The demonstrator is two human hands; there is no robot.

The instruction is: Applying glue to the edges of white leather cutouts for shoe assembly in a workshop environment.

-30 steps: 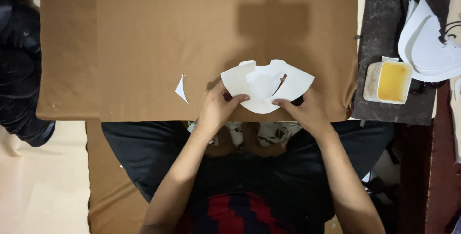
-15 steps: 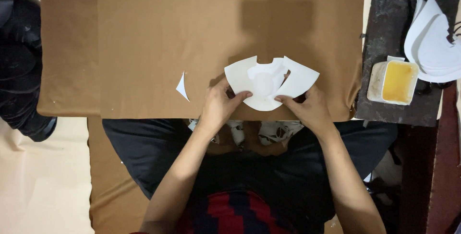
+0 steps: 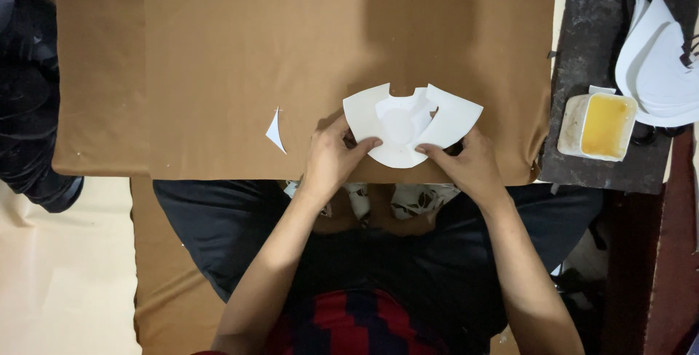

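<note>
1. White curved paper piece [image 3: 408, 125], fan-shaped with overlapping flaps, is pinched at its lower edge between thumb and fingers of both hands, near the front edge of the brown cloth-covered board [image 3: 218, 71].
2. The left hand [image 3: 331, 158] is closed on the left flap, its fingertips [image 3: 371, 142] pressed on top.
3. The right hand [image 3: 470, 166] is clenched on the right flap in the same way.
4. The step in hand is judged to be aligning or folding the flaps over the centre; steady pressure and matched edges would be called for next.
5. A small white paper sliver [image 3: 274, 133] lies to the left.
6. A white tub of yellow paste [image 3: 601, 125] and a stack of white cut pieces [image 3: 659, 64] are set on a dark slab [image 3: 582, 34] to the right.
</note>
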